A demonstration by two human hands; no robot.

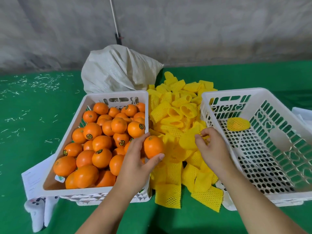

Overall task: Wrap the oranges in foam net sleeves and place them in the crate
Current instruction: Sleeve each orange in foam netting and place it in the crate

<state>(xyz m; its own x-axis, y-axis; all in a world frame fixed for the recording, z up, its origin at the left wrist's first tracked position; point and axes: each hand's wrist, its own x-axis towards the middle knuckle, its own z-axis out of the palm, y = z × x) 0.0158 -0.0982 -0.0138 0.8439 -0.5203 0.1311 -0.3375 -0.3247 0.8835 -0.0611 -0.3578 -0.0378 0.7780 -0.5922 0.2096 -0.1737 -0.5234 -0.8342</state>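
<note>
Head view: left hand [135, 159] grips an orange [153, 146] over the full crate's [94, 190] right rim; right hand [213, 147] apparently pinches a blurred yellow foam sleeve [188, 141] above the sleeve pile [175, 115]. One wrapped orange [238, 124] lies in the right crate [287, 197].

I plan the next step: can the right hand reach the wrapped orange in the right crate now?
Probably yes. The right hand is beside the crate, whose top is open, but it pinches a foam sleeve.
</note>
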